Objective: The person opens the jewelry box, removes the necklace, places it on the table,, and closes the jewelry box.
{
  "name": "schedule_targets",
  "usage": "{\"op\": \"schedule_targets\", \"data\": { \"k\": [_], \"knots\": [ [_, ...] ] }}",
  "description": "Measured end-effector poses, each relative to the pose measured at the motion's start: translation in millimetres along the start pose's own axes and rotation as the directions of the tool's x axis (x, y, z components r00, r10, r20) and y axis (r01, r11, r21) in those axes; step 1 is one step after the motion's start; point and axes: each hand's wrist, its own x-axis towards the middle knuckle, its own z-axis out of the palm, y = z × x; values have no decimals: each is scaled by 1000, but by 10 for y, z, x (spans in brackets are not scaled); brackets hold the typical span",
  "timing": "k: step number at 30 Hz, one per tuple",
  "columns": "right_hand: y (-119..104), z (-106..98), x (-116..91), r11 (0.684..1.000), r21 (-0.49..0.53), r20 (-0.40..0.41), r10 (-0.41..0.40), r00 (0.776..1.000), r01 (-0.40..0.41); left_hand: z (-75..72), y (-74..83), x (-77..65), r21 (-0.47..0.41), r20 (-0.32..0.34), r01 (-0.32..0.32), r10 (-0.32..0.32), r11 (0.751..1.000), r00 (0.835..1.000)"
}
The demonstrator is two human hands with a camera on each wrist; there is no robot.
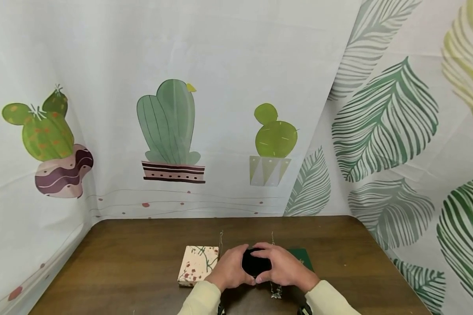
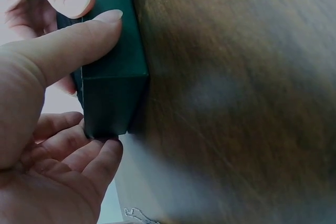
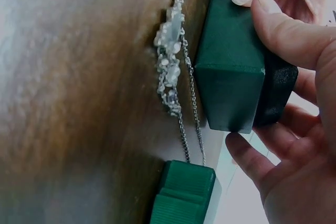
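Between my two hands is a small dark green box point(image 2: 116, 59). A black velvety insert point(image 3: 278, 88) stands out of its upper side; from above, only the black surface point(image 1: 256, 263) shows. My left hand point(image 1: 231, 267) grips the box from the left, thumb on the near side and fingers at the far side. On the right, my right hand point(image 1: 280, 266) holds it the same way, its thumb close to the left thumb. A silver necklace point(image 3: 170, 59) with clear stones lies on the table beside the box, partly hidden under the right hand in the head view.
Left of the hands sits a cream box point(image 1: 199, 264) with a floral print. A green piece point(image 1: 301, 258) with small lettering lies to the right, partly covered by my right hand. Another thin chain point(image 1: 220, 239) lies behind the left hand on the brown wooden table point(image 1: 134, 262).
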Motion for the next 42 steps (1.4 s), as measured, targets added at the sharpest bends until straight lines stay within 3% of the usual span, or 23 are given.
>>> {"op": "schedule_targets", "data": {
  "k": [13,20,42],
  "knots": [
    [-17,-1,-7,994,107,27,17,999,-20,-33,-1,12,-46,60,46,-43,998,997],
    [-34,69,-9,998,62,-7,27,1000,-26,-50,22,14,-34,57,75,-73,997,996],
    [-37,150,7,998,36,-83,52,995,-49,-27,21,9,-48,54,66,-64,997,996]
  ]
}}
